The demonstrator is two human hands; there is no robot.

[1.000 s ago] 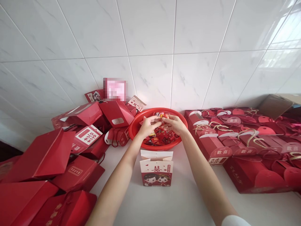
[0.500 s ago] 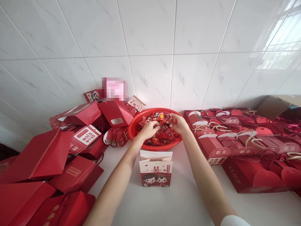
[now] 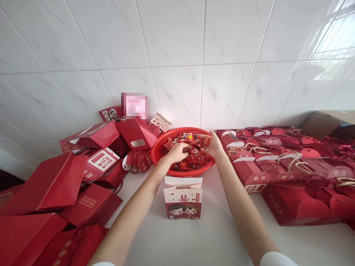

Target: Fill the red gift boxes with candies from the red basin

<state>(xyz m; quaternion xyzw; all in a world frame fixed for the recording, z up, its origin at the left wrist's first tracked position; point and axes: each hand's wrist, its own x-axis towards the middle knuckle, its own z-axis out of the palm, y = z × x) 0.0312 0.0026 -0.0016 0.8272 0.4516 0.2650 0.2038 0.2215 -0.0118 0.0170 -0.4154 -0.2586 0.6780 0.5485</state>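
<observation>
A red plastic basket [image 3: 158, 148] full of small red wrapped candies [image 3: 191, 159] stands against the wall. My left hand [image 3: 179, 152] reaches in from the left, its fingers curled together on a dark red wrapped candy partly hidden by them. At the basket's right side, my right hand [image 3: 214, 147] is turned palm inward and holds a red wrapped candy [image 3: 205, 141] against its fingers. Between my forearms, in front of the basket, an upright white and red paper box [image 3: 183, 203] with two cartoon figures has its top flaps open.
Red gift boxes [image 3: 91, 203] lie piled loosely on the left. Rows of closed red boxes [image 3: 299, 199] with rope or ribbon handles fill the right side. A brown carton [image 3: 321, 123] sits behind them. White tiled wall [image 3: 177, 88] borders the white tabletop [image 3: 177, 244].
My left hand has shifted slightly right and down among the candies. My right hand's fingers have spread more around its candy, showing more of the palm. The paper box stays in place.
</observation>
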